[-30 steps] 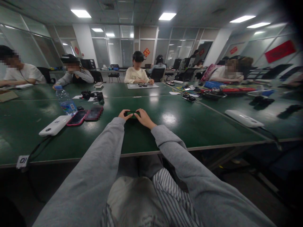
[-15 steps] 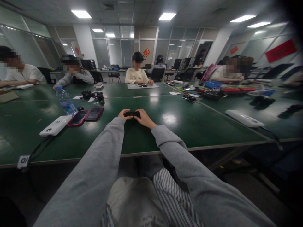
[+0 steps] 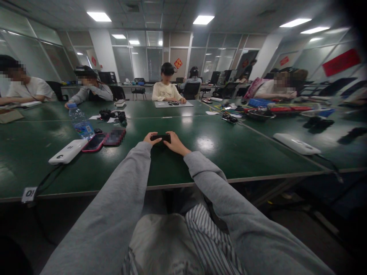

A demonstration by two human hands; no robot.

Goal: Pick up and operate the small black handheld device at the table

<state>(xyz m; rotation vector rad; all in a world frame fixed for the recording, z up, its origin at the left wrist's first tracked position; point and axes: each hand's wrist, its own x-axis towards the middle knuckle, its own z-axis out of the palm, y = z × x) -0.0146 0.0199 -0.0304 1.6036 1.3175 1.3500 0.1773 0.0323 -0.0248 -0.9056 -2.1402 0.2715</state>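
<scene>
Both arms stretched out in soft grey sleeves over the glossy green table (image 3: 223,152). Left hand (image 3: 151,139) and right hand (image 3: 177,143) pinched around a small flat dark rectangular gadget (image 3: 161,138), fingers curled on each end, sitting right on the tabletop mid-table. Off to the left: smooth white slab of a power bank (image 3: 68,152), pink-cased phone (image 3: 94,142), crinkly clear plastic water bottle (image 3: 80,123) with a blue cap
</scene>
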